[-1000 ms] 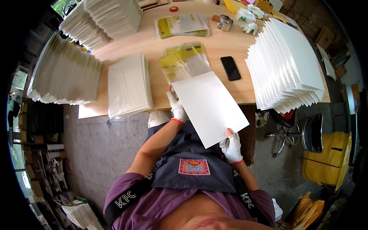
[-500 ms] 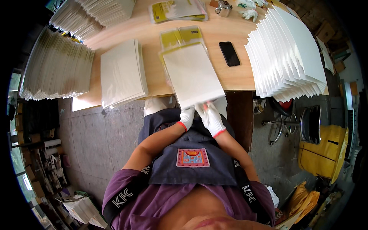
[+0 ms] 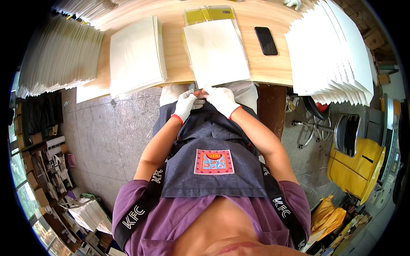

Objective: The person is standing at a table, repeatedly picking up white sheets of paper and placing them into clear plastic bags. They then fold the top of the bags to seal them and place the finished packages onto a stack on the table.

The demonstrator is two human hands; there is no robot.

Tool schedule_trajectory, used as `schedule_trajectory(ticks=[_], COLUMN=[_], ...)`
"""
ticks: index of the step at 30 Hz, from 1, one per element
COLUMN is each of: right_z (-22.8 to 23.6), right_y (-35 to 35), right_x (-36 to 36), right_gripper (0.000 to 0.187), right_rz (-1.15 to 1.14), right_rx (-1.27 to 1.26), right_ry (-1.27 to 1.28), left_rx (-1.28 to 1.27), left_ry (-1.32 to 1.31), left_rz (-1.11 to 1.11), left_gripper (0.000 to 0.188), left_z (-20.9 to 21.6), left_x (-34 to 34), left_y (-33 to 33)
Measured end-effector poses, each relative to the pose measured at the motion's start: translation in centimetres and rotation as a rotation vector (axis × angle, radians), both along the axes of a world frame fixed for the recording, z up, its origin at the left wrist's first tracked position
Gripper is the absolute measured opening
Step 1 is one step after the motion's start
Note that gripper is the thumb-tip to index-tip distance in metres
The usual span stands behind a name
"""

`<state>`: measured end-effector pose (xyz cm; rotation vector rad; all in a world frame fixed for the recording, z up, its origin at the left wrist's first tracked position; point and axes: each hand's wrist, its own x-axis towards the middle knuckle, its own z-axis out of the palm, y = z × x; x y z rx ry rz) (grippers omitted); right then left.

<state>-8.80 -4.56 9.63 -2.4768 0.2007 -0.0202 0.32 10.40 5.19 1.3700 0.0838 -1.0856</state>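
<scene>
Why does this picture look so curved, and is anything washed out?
In the head view, the wide fisheye lens bends edges toward the black rim, such as the far-left stack; also in the head view, the middle white sheet and right stack look nearly washed out, while the phone looks dark and crisp.

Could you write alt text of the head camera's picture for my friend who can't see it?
A person's gloved left hand and right hand are close together at the near edge of a white sheet on a wooden table. Right of it lie a black phone and a fanned white stack; left, a low pile and a tall stack.
</scene>
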Motion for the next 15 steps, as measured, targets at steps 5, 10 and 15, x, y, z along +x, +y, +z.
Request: schedule_trajectory(ticks=[5,10,15], right_z=[-0.4,2.7,-11.3], right_y=[0.5,-4.3,-18.3], right_x=[2.0,-4.3,-28.7], right_gripper=[0.009,0.003,0.016], right_rz=[0.073,-0.516,-0.888], right_rx=[-0.129,1.15,1.175], right_ry=[0.038,-0.126,-0.396], left_rx=[-0.004,-0.002,-0.044], left_ry=[-0.024,-0.064,-0.326], left_rz=[-0.026,0.187,-0.061], left_gripper=[0.022,0.021,0.015], left_z=[-0.5,0.6,0.8], left_x=[0.9,-0.1,0.5], left_y=[0.3,0.3,1.5])
